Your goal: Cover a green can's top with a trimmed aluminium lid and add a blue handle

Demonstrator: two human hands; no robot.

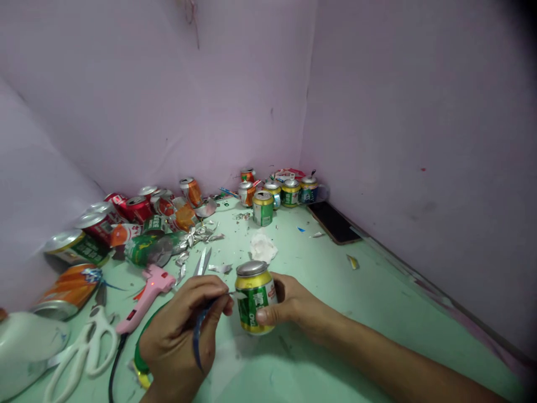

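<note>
My right hand (289, 307) is wrapped around a small green and yellow drink can (251, 310) with a silver top, its thumb across the front. The can is upright, slightly above the table or on it; I cannot tell which. My left hand (187, 322) is closed, thumb and forefinger pinching a thin curved dark blue strip (197, 336). A narrow tip pokes from those fingers to the can's left side, where a small pale mark shows. Behind the can lies a crumpled white tissue (263, 247).
To the left lie a pink glue gun (145, 296), white-handled scissors (86, 344), metal blades (203, 262) and a white bottle (29, 347). Piled cans (138, 210) and foil scraps (197, 232) stand behind. More cans (263, 210) and a phone (334, 222) are near the walls.
</note>
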